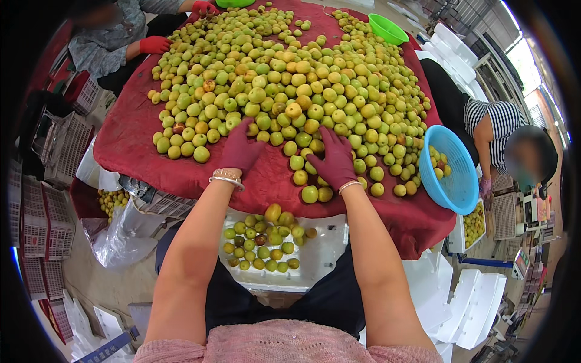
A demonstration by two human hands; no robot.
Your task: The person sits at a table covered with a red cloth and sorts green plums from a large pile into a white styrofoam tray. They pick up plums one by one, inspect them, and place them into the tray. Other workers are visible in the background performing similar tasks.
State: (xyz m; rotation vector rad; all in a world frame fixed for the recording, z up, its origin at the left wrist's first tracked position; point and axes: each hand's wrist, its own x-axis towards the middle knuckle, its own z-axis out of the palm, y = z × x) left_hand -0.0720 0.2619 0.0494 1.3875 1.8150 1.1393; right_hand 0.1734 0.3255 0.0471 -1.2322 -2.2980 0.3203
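Note:
A large heap of green-yellow jujube-like fruits (272,77) lies on a table under a red cloth (131,140). My left hand (240,147), in a maroon glove, touches the near edge of the heap, its fingertips beside a few fruits. To its right, my right hand (334,159), gloved alike, rests palm down over fruits with its fingers spread; whether it grips one cannot be told. Below the table edge, between my knees, a white foam box (317,263) holds more fruits, a couple of them brown.
A blue plastic basket (470,181) with some fruits leans at the table's right edge. A green basin (388,29) sits at the far right corner. A co-worker's red-gloved hand (155,45) touches the heap at left; another person in stripes (494,120) is at right. Crates (68,145) stand left.

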